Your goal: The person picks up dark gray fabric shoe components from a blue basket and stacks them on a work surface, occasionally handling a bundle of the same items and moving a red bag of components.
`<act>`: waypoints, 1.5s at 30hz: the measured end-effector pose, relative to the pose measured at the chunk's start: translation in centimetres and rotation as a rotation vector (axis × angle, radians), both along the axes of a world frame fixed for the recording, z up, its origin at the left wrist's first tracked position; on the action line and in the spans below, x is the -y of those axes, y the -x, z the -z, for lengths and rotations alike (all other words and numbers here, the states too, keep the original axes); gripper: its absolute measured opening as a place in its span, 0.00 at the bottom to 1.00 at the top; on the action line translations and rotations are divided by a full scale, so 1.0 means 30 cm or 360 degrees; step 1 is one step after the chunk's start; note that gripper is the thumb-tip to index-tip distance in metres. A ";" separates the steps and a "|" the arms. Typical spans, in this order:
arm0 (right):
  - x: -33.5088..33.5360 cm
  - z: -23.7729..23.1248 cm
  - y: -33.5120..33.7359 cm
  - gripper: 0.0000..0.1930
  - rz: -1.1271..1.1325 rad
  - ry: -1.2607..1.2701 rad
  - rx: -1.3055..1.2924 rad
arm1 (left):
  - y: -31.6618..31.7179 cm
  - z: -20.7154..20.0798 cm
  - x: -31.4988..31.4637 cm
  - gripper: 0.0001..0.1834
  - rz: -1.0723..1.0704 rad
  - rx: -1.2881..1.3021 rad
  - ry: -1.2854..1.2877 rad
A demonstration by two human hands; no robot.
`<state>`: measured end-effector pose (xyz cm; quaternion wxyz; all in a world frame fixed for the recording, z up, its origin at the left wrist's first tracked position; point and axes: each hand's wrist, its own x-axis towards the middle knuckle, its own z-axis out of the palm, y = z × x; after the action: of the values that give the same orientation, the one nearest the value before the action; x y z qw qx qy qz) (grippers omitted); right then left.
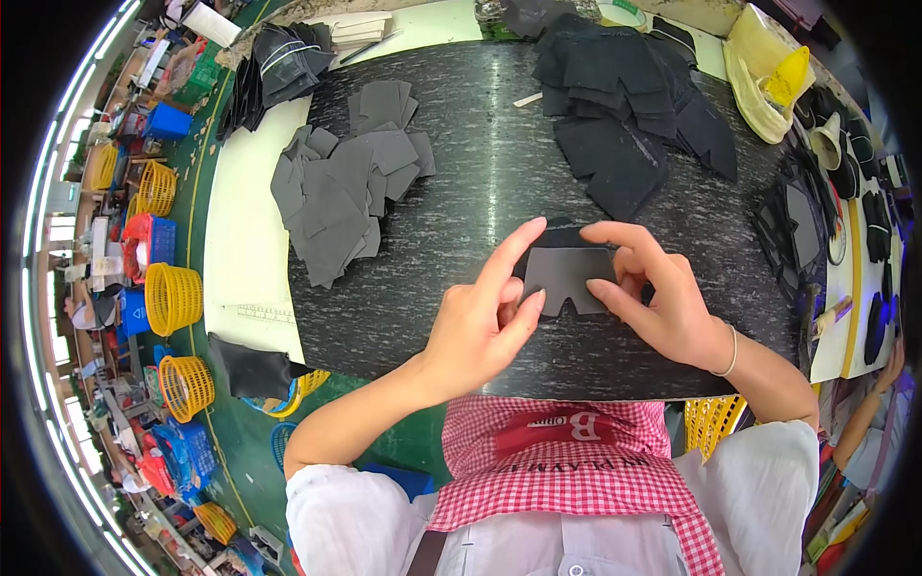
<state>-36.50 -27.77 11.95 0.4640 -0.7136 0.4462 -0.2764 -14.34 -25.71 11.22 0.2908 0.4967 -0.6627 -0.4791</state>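
Note:
Near the front edge of the black speckled table, both hands grip a small dark grey cut piece (pixel 569 274) with a notch in its lower edge. A black piece (pixel 561 233) shows just behind its upper edge. My left hand (pixel 485 322) pinches the left side, thumb at the lower left corner and index finger stretched along the top. On the right side, my right hand (pixel 663 293) presses its thumb on the front face, with the other fingers curled behind. A loose pile of grey pieces (pixel 336 197) lies to the left; overlapping black pieces (pixel 615 96) lie at the far right.
Tied black pieces (pixel 288 62) sit at the far left. A yellowish bag (pixel 759 77) stands at the far right corner, above stacked dark pieces (pixel 792 221). A black pouch-like piece (pixel 252 367) hangs at the left edge. Yellow baskets (pixel 173 300) stand across the green floor.

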 end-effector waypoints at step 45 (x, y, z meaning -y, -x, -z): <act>0.404 0.117 -0.532 0.15 -0.0702 0.1302 -0.0300 | -0.425 0.023 0.185 0.19 -0.0206 0.1224 0.1036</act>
<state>-20.55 -39.89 8.43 0.1499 -0.9374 0.1787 -0.2585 -1.57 -31.27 10.52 0.1945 0.5608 -0.8047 -0.0110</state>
